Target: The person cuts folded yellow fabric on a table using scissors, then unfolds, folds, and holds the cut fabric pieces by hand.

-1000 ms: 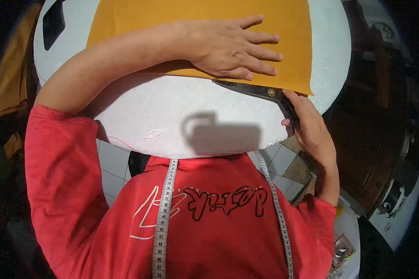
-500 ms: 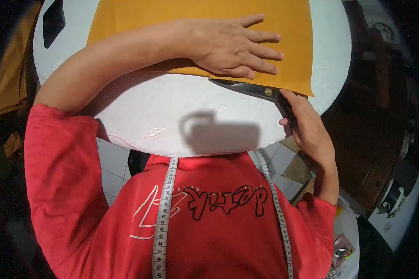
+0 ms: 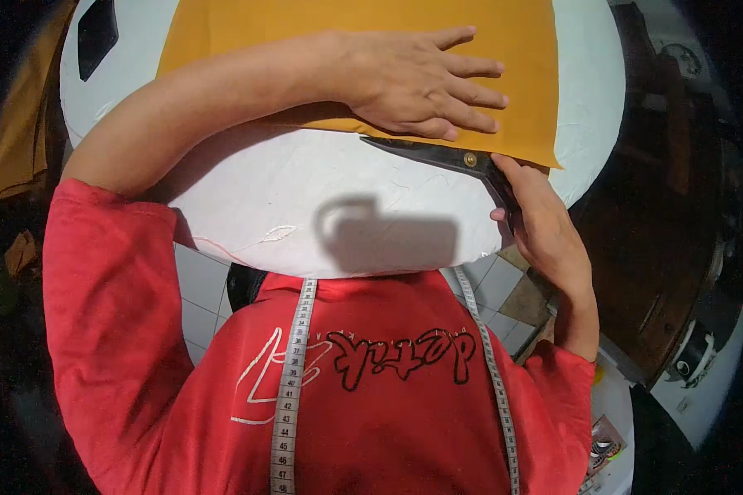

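Mustard-yellow cloth (image 3: 256, 37) lies over the far part of a white rounded table (image 3: 256, 190). Flat on the cloth rests my left hand (image 3: 429, 87), its fingers spread and holding nothing. My right hand (image 3: 545, 219) is closed around the handles of black scissors (image 3: 437, 155) at the cloth's near right edge. The scissors' blades lie along that near edge, just below my left hand, with their tip pointing left. Part of the handles is hidden by my right hand.
A black flat piece (image 3: 97, 37) lies at the table's far left. A measuring tape (image 3: 287, 396) hangs over the red shirt (image 3: 388, 421). More yellow cloth (image 3: 25, 124) hangs at the left. Dark wooden furniture (image 3: 644, 231) stands at the right, with tiled floor (image 3: 202, 289) below.
The scissors and my right hand have moved slightly left along the cloth's near edge. My left hand and the cloth have shifted slightly right in view.
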The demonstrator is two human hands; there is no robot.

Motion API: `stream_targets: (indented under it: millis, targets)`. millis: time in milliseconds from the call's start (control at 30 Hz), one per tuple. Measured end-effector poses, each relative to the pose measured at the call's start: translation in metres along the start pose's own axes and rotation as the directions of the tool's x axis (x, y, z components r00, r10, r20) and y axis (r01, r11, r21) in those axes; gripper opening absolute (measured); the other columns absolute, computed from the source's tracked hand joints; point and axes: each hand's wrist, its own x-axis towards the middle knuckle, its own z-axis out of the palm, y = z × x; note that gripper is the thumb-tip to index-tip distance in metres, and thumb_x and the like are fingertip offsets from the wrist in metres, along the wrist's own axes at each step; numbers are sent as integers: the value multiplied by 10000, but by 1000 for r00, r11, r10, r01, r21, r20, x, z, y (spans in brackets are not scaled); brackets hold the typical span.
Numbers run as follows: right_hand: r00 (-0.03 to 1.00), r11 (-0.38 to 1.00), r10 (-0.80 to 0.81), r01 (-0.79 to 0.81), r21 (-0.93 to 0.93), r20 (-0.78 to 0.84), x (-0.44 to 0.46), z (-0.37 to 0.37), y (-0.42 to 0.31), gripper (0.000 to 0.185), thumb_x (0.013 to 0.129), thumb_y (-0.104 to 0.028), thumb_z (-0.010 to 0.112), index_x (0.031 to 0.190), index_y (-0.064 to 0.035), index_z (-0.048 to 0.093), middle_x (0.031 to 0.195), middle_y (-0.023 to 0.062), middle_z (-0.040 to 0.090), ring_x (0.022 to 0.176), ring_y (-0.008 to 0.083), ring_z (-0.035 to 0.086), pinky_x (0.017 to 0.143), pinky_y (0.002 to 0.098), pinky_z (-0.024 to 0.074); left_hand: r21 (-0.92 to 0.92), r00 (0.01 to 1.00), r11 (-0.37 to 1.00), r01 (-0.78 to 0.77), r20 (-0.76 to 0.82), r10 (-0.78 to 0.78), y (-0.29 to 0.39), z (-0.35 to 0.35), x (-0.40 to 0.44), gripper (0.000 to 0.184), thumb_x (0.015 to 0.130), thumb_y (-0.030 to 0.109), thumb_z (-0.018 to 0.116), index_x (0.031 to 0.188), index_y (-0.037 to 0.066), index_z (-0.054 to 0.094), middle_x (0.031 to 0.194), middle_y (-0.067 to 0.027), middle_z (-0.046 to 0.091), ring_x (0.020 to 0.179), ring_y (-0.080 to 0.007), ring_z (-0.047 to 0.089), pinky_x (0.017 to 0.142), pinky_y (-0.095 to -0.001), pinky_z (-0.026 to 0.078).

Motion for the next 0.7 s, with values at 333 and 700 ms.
stream_targets:
  millis: [333, 700]
  targets:
    - [999, 999, -39, 39, 1, 1, 5, 0, -5, 569, 914, -6, 626, 1456, 34, 458, 1111, 180, 608, 914, 318, 567, 838, 394, 481, -23, 998, 1000, -8, -55, 7, -2, 5, 0, 498, 1099, 441, 353, 1513, 226, 525, 1622, -11, 451, 1546, -291, 307, 1296, -582, 130]
    - [999, 997, -24, 21, 71, 46, 7, -2, -6, 588, 917, -18, 628, 1472, 31, 441, 1158, 195, 606, 981, 335, 582, 887, 405, 479, 24, 995, 1000, -10, -95, 12, -1, 11, 2, 502, 1103, 479, 343, 1505, 249, 540, 1608, 9, 472, 1541, -275, 324, 1293, -585, 152]
